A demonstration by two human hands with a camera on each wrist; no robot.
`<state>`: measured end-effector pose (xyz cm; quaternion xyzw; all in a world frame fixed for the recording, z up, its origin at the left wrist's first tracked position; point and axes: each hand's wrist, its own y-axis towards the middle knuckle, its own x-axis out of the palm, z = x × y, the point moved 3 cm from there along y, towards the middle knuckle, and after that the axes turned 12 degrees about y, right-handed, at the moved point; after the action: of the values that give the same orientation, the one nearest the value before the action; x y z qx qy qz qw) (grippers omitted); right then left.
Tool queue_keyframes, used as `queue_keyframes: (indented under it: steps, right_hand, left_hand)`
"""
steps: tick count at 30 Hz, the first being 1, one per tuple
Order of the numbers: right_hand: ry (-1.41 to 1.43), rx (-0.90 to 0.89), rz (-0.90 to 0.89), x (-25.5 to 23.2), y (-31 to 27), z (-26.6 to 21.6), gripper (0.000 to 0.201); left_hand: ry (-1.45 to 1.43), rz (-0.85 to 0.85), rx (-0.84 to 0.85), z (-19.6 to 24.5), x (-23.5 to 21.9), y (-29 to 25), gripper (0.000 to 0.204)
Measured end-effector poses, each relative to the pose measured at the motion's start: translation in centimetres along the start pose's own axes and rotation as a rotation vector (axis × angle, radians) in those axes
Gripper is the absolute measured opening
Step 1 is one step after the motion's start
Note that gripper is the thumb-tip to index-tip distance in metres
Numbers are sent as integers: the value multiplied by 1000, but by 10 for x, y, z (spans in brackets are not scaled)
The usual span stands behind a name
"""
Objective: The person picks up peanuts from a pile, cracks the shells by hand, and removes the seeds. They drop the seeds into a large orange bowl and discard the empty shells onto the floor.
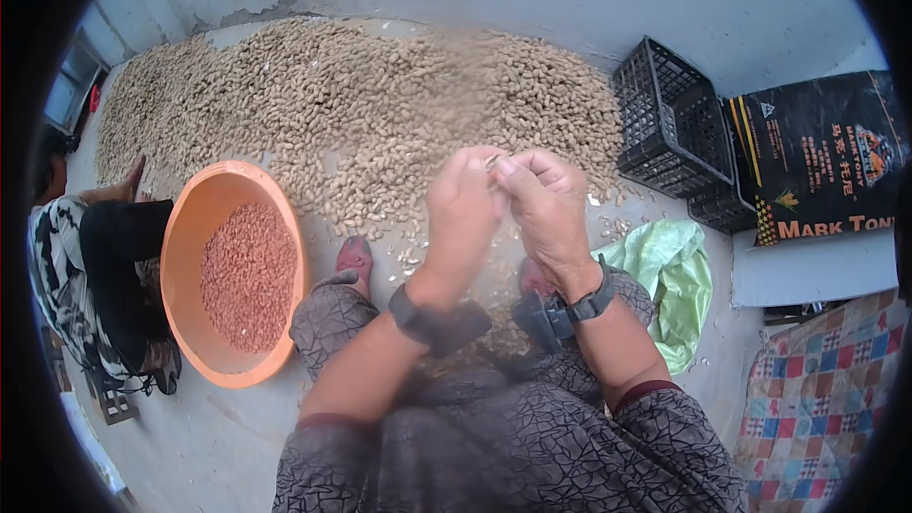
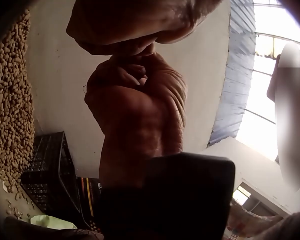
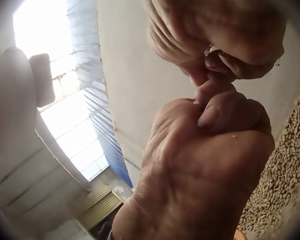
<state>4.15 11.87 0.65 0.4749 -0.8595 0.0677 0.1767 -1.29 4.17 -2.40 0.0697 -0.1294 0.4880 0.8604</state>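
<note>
Both hands meet fingertip to fingertip above the floor, in front of the knees. Between them a small brown peanut (image 1: 493, 161) shows, mostly hidden by the fingers. My left hand (image 1: 461, 214), blurred in the head view, pinches it from one side. From the other side my right hand (image 1: 551, 204) pinches it, thumb laid over the curled forefinger. Seen from the left wrist, the right hand (image 2: 140, 110) stands below the dark left hand (image 2: 135, 25). The right wrist view has the left hand (image 3: 205, 160) below and the right hand (image 3: 222, 32) above.
A wide heap of unshelled peanuts (image 1: 313, 114) lies along the wall. At left, an orange basin (image 1: 233, 375) holds red kernels, beside another seated person (image 1: 71, 256). To the right are a green sack (image 1: 679, 285), black crates (image 1: 655, 133) and a black printed bag (image 1: 817, 152).
</note>
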Motion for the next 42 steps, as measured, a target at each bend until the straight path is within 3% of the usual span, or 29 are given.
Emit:
queue_keyframes:
  steps: [4, 6, 7, 9, 13, 15, 18, 21, 23, 29, 36, 39, 42]
  right_hand:
    - [129, 100, -2, 0, -1, -4, 14]
    - [173, 130, -9, 1, 0, -3, 13]
    - [116, 56, -19, 1, 1, -5, 12]
    - [58, -17, -29, 1, 1, -7, 11]
    - [-296, -248, -114, 7, -4, -17, 9]
    - [-426, -319, -130, 7, -5, -18, 9]
    - [-278, -206, -85, -5, 3, -10, 10]
    - [-161, -190, -75, -13, 8, -11, 11]
    - [-116, -16, 1, -16, 5, -12, 13]
    - [-66, 98, 26, -17, 4, -13, 12]
    - [-174, -92, 52, -11, 2, -21, 7]
    - [-236, -28, -54, -13, 3, -19, 14]
    - [-269, -153, -114, -12, 3, -16, 13]
  left_hand:
    - [-104, -4, -107, 1, -1, 0, 28]
    - [447, -54, 183, 0, -8, 6, 30]
    - [447, -54, 182, 2, -11, 7, 30]
    - [23, -208, -213, -2, -14, 6, 32]
    - [98, -301, -35, -5, -17, 13, 35]
    - [-336, -346, -309, -2, -11, 7, 32]
    - [-400, -338, -393, 8, -8, 4, 26]
    - [-393, -404, -317, 10, -10, 4, 22]
    - [-398, -380, -323, 7, -10, 5, 19]
    - [-331, -381, -318, 11, -12, 6, 9]
    - [-154, -351, -250, 11, -10, 7, 12]
    - [-79, -351, -207, 9, -12, 8, 13]
    - [-102, -381, -254, 12, -12, 7, 12]
